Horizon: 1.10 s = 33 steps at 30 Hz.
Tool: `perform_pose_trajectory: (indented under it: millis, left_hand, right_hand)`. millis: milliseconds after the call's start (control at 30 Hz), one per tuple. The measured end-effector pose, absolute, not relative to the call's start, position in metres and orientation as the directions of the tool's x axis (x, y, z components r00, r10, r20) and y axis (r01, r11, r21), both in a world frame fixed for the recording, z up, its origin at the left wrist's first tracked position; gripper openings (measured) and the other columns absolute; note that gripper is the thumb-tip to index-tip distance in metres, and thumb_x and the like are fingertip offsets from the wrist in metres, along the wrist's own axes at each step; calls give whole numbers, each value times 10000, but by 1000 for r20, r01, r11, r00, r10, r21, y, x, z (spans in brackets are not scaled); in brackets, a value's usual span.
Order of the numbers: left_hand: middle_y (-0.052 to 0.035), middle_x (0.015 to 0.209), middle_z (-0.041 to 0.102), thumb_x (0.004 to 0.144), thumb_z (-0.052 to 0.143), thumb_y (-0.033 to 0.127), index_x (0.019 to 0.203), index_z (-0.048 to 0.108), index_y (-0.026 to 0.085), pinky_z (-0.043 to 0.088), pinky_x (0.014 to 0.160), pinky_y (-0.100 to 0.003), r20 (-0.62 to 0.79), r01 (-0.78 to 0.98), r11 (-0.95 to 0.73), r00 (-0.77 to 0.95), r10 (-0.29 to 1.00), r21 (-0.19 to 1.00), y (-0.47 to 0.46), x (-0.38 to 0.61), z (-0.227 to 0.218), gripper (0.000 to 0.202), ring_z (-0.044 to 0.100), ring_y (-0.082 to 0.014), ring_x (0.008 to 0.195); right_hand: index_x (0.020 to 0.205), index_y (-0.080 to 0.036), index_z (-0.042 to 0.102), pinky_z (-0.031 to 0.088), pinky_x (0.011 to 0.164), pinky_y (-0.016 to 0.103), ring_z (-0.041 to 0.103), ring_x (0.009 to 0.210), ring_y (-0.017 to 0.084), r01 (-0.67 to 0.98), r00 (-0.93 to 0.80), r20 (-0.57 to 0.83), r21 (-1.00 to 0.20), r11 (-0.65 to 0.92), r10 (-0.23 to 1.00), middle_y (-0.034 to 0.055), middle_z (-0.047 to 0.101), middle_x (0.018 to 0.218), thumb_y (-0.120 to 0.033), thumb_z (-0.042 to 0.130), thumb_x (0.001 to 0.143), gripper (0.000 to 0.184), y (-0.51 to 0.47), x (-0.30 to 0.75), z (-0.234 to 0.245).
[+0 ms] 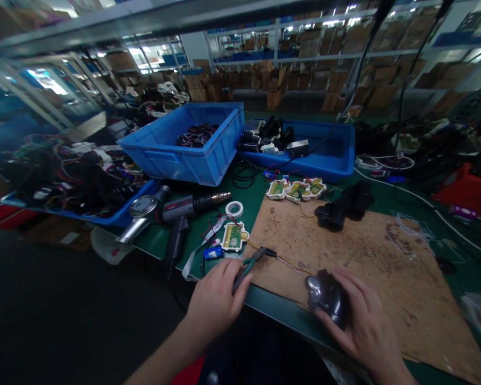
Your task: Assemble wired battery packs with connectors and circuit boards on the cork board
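My left hand (214, 299) is closed around the handles of small green-handled pliers (250, 263), whose jaws pinch thin wires (291, 263) near the front edge of a worn brown board (369, 256). The wires run to a glossy black plastic part (324, 294), which my right hand (361, 321) grips from the right side at the bench's front edge. A small circuit board in a pale yellow casing (233, 236) with red and black leads lies just beyond the pliers.
A heat gun (184, 208) and a tape roll (234, 208) lie on the green bench. Three more yellow-cased boards (296, 190) and black parts (344, 206) sit farther back. Two blue bins (184, 149) (328, 155) hold components; a tray of tangled wires (72, 182) stands left.
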<state>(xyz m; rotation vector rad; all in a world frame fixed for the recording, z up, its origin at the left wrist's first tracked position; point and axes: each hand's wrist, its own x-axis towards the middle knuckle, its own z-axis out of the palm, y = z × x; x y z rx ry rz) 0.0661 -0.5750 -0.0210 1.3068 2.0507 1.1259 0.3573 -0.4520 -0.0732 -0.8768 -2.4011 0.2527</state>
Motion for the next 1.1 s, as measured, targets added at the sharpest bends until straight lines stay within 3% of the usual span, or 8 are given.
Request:
perform_pose_trajectory:
  millis: [100,167,400,667,800,867,1000,1100]
  left_hand:
    - [-100,1027,668,814,747,351,1201,712,312,456,941,-401,29,454,223,-484,874,863,-576,76,-29,390,579,-326,992]
    - [-99,1074,652,833,727,340,1269,683,342,458,926,-394,45,504,238,-486,873,831,-574,78,-30,438,570,-324,1018]
    - [-125,1053,621,909,615,389,1303,671,330,474,862,-432,80,713,307,-453,888,631,-566,81,-30,402,576,-318,939]
    - [-118,877,568,909,601,385,1278,691,296,503,725,-402,92,779,349,-458,884,521,-562,90,-27,390,570,-290,787]
    - [-110,858,550,896,633,349,1262,698,269,517,734,-382,76,755,354,-469,880,552,-559,94,-25,380,582,-282,801]
    - [-117,904,571,929,583,307,1336,643,252,527,734,-378,6,815,398,-441,897,421,-557,97,-24,415,588,-284,839]
    - [-137,1024,607,996,433,226,1512,428,191,554,694,-390,-162,940,336,-341,926,-56,-556,102,-22,518,598,-287,876]
    - [-143,1047,611,1005,413,218,1541,368,165,567,689,-390,-168,952,272,-294,941,-140,-558,102,-19,541,609,-280,875]
  right_hand:
    - [1440,-162,424,484,1018,545,551,1214,353,526,-629,456,-346,777,630,169,545,1339,-507,671,872,709,-451,356,-71]
    - [1437,-154,426,485,1017,544,552,1211,354,521,-630,462,-345,781,624,174,546,1334,-500,674,872,707,-451,355,-70]
    - [1451,-162,413,475,1027,545,542,1221,358,516,-628,461,-356,779,627,171,547,1338,-506,676,873,722,-451,355,-70]
    - [1454,-149,410,506,977,518,565,1171,351,520,-639,469,-323,791,610,180,552,1313,-500,668,875,725,-450,355,-67]
    - [1459,-144,409,506,975,514,565,1168,353,526,-641,463,-316,789,612,185,554,1308,-506,677,869,743,-449,355,-69]
    - [1447,-131,424,510,967,511,570,1162,353,515,-642,478,-310,799,599,189,560,1302,-513,680,865,741,-448,354,-69]
    - [1418,-103,457,516,956,499,580,1151,346,495,-636,513,-301,815,576,195,573,1290,-519,682,864,728,-447,354,-68]
    - [1412,-106,464,509,977,503,576,1162,339,501,-629,509,-314,807,588,188,579,1286,-521,682,866,720,-448,353,-68]
